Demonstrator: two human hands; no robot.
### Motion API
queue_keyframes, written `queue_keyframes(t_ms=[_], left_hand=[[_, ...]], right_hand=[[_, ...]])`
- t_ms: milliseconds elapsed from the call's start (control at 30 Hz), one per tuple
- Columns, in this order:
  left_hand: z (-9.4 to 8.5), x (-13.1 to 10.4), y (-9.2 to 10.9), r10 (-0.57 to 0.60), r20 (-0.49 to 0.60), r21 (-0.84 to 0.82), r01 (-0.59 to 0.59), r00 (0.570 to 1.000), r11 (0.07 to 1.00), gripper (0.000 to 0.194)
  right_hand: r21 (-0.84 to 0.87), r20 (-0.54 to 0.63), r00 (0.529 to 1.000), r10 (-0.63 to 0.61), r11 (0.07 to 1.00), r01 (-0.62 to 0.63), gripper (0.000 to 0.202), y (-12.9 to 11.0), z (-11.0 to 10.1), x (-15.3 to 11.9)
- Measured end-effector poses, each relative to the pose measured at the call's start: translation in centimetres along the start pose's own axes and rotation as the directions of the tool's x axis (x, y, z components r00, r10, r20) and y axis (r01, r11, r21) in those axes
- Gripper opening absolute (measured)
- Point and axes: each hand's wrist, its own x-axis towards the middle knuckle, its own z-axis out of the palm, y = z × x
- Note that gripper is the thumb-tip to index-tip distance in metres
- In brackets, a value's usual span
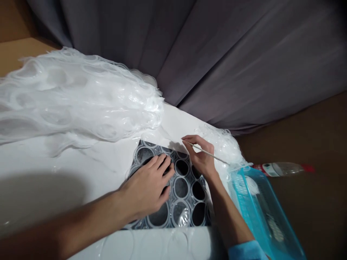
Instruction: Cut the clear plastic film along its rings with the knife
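A clear plastic sheet patterned with white-rimmed circles (180, 187) lies over a black board (199, 213) on the white table. Several circles look darker than the others, as if the film is gone there. My left hand (151, 184) rests on the sheet, palm down, fingers stretched out and slightly bent. Above the sheet's far right corner, my right hand (202, 155) pinches a thin pale stick (214, 156) between thumb and fingers. The stick slants down to the right, and its far end meets a heap of thin clear rings (221, 144).
A large pile of circle-patterned clear sheets (81, 97) covers the back left of the table. To the right stands a blue plastic basket (273, 202) with small items inside. A bottle with a red label (284, 169) lies behind it. A grey curtain (189, 54) hangs along the back.
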Motion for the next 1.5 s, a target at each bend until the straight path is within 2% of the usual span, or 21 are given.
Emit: queue_keyframes(t_ms=[67, 133, 200, 400, 900, 1133, 1333, 1500], left_hand=[[0.1, -0.1, 0.0, 0.007, -0.005, 0.025, -0.007, 1.0, 1.0, 0.058], [0.3, -0.1, 0.1, 0.009, -0.014, 0.048, -0.008, 1.0, 0.999, 0.059], [0.4, -0.2, 0.2, 0.008, -0.024, 0.066, -0.006, 1.0, 0.998, 0.059], [0.2, -0.4, 0.3, -0.003, -0.036, 0.053, 0.005, 0.999, 0.999, 0.058], [0.1, -0.3, 0.2, -0.003, -0.019, 0.056, 0.004, 1.0, 0.998, 0.058], [-0.1, -0.2, 0.2, 0.009, -0.003, 0.077, -0.008, 1.0, 0.997, 0.057], [-0.2, -0.2, 0.4, 0.02, -0.004, 0.1, -0.02, 1.0, 0.995, 0.058], [0.0, -0.3, 0.3, 0.004, -0.004, 0.035, -0.004, 1.0, 0.999, 0.063]], right_hand=[[0.097, 0.122, 0.992, 0.037, 0.994, -0.049, 0.012, -0.8, -0.2, 0.1], [0.194, 0.266, 0.964, 0.022, 0.978, -0.076, 0.014, -1.2, 0.2, -0.2], [0.24, 0.333, 0.943, 0.005, 0.967, -0.09, 0.014, -1.1, 0.9, -0.5], [0.2, 0.303, 0.953, -0.021, 0.979, -0.042, 0.01, -0.4, 2.6, -0.7], [0.209, 0.318, 0.948, -0.029, 0.977, -0.04, 0.011, -0.7, 2.4, -1.0], [0.113, 0.294, 0.949, -0.113, 0.99, 0.083, 0.012, -0.3, 2.8, -1.4], [0.036, 0.313, 0.929, -0.2, 0.979, 0.198, 0.017, -0.4, 3.0, -1.9], [-0.098, 0.332, 0.906, -0.264, 0.945, 0.311, 0.017, -0.8, 2.9, -1.9]])
